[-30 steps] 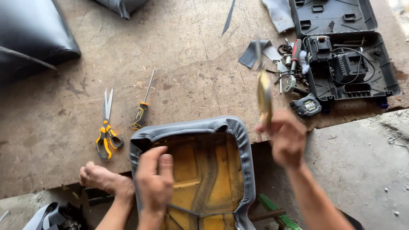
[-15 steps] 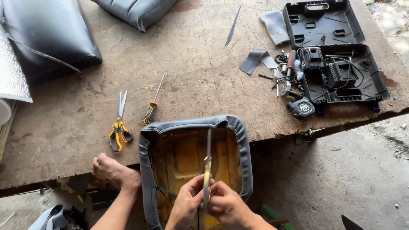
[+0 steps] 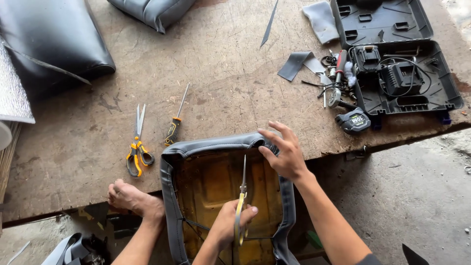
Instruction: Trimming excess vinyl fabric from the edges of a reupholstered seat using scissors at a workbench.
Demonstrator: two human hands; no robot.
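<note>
A worn, stained wooden workbench [image 3: 221, 73] spans the view, its surface rough and scratched. At its near edge lies an upturned seat cushion [image 3: 216, 186] with yellow foam inside and a grey vinyl cover wrapped over its rim. Top left rests a black, glossy vinyl cushion [image 3: 49, 44]. Top right stands an open black moulded plastic tool case [image 3: 397, 64], holding a charger and cable, with a black tape measure [image 3: 354, 121] just beside its front corner. The right hand [image 3: 284, 152] lies on the upper right corner of the cushion, fingers spread apart and pressing the grey vinyl. The left hand [image 3: 229, 226] is clamped around the yellow handles of long steel scissors [image 3: 242, 196], blades pointing up over the foam. A bare foot [image 3: 131, 198] rests on the bench edge, left of the cushion. Yellow-handled scissors [image 3: 137, 142] and a slim screwdriver [image 3: 175, 118] lie on the bench beyond it.
</note>
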